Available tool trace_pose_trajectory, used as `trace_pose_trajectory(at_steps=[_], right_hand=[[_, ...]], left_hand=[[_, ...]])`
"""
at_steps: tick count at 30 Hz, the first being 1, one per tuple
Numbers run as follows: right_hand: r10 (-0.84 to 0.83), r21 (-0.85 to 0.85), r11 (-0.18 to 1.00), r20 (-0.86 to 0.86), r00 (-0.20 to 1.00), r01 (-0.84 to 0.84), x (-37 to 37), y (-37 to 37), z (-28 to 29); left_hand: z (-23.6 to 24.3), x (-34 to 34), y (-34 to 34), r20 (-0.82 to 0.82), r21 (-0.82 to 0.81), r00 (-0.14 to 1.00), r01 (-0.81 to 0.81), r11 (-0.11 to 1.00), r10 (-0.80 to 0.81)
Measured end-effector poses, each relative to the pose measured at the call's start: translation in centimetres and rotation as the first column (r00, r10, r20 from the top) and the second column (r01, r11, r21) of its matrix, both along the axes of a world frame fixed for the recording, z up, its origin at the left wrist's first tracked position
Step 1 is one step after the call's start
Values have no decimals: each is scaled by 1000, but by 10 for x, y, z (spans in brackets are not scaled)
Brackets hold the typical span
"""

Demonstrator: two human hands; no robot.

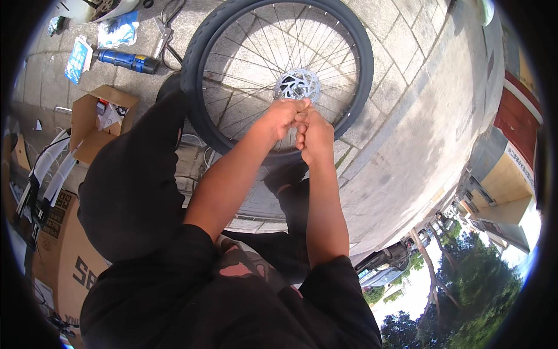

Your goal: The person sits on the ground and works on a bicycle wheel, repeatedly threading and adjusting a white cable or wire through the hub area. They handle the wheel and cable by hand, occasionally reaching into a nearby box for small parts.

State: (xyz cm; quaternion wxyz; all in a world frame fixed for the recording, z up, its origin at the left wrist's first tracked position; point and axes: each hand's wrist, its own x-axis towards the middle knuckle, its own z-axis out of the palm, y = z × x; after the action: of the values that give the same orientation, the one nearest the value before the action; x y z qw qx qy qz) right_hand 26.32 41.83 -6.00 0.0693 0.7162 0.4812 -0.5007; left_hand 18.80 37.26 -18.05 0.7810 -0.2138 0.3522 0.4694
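In front of me a bicycle wheel with a black knobbly tyre lies over the paving, held near my legs. A silver disc brake rotor is at its hub, facing up toward me. My left hand and my right hand meet just on the near side of the rotor. Both have their fingers closed, the fingertips pinched together close to each other. Whatever lies between the fingers is too small or too hidden to name. Part of the rotor's near edge and some spokes are covered by the hands.
A blue-and-black cordless tool lies at the far left, near metal shears and blue-white plastic packets. An open small carton with loose parts stands beside my left leg. A large cardboard box is behind it.
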Motion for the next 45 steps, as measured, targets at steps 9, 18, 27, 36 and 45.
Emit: trace_pose_trajectory(at_steps=[9, 18, 27, 36, 45], right_hand=[[846, 284, -203, 532, -22, -937, 14, 38, 13], [657, 387, 679, 59, 752, -624, 22, 34, -19], [38, 288, 957, -10, 999, -33, 24, -11, -16], [775, 267, -41, 617, 138, -963, 34, 28, 0], [323, 208, 917, 113, 940, -340, 23, -1, -24]], left_hand=[[-3, 2, 5, -86, -45, 996, 31, 999, -35], [5, -1, 3, -45, 6, 999, 15, 1000, -15], [-2, -6, -1, -82, 21, 995, 63, 998, -61], [3, 1, 10, -92, -91, 994, 49, 995, -57], [3, -3, 9, -148, -101, 989, -19, 995, 4]])
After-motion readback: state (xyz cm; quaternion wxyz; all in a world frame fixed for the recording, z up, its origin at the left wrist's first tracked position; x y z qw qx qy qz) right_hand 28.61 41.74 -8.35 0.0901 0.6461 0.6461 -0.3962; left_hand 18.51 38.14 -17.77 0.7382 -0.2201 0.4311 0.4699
